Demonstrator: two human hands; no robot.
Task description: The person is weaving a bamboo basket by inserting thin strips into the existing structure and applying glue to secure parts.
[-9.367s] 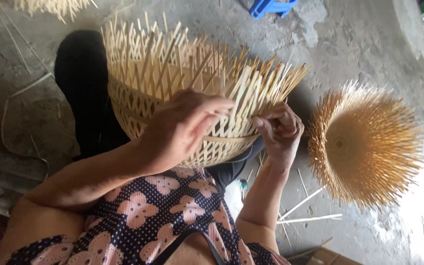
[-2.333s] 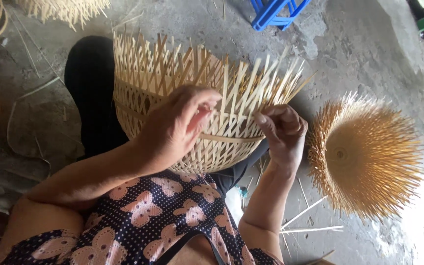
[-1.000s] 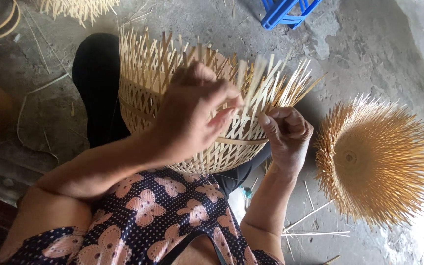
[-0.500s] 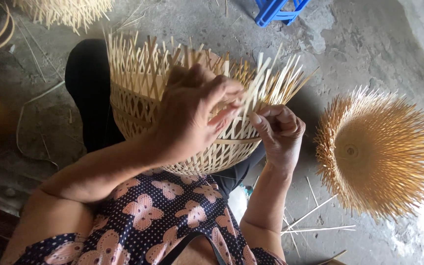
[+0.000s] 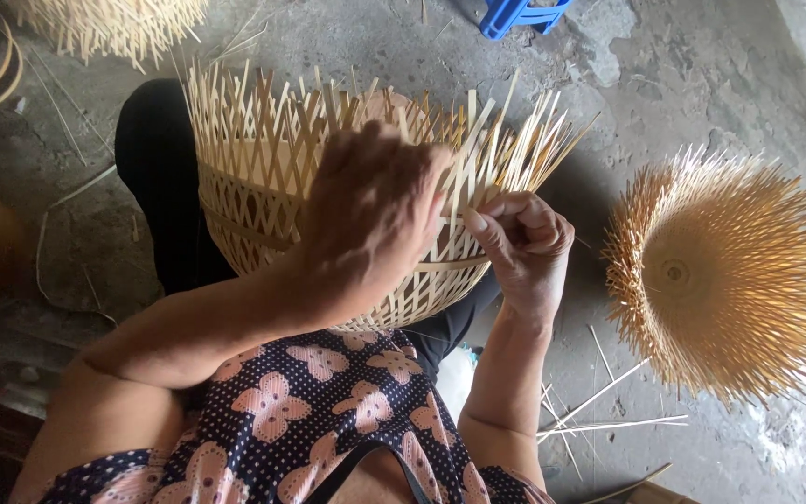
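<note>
A: Which stage is this weaving at?

B: The rim, I'd judge. The basket (image 5: 328,196) is lying on the person's lap, its lower wall already woven in an open lattice, with loose strips (image 5: 515,140) still fanning up unwoven.

A: What are the hands doing?

B: The left hand (image 5: 375,219) is spreading over the upper wall, pressing strips down. The right hand (image 5: 524,243) is pinching one strip at the right edge, fingers curled shut around it.

A: And the next move?

B: Probably bending that strip across its neighbours and tucking it under, which is asking for firm tension from the left hand.

A: Materials?

B: Pale, flat, springy bamboo splints. Another basket start (image 5: 729,271), round with bristling spokes, is lying on rough concrete floor (image 5: 683,84) nearby, with stray splints (image 5: 599,411) beside it.
</note>
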